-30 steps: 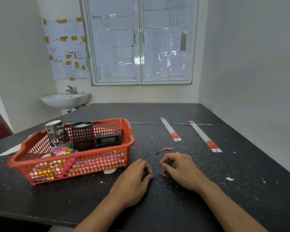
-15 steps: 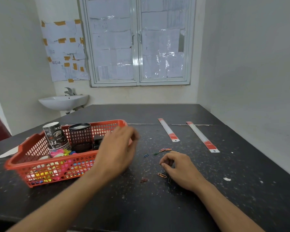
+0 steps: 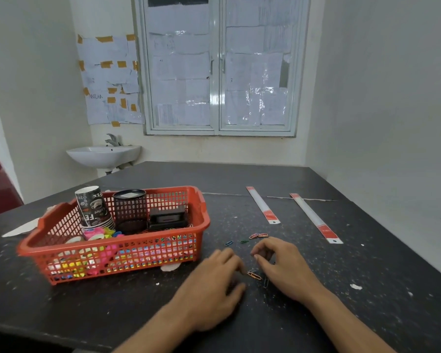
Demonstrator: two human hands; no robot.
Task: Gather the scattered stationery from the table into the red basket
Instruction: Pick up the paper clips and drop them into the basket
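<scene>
The red basket (image 3: 201, 212) stands on the tabletop (image 3: 367, 276), holding a paper cup (image 3: 92, 207) printed "Coffee". To its right, loose paper clips (image 3: 254, 275) lie between the hands. The left hand (image 3: 214, 284) rests palm-down, fingers bent. The right hand (image 3: 280, 266) curls, thumb near forefinger. I cannot tell whether either pinches a clip.

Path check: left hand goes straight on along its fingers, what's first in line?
Probably the orange paper clip just ahead of the left hand; the right hand lies just beyond. Depth is unclear.
</scene>
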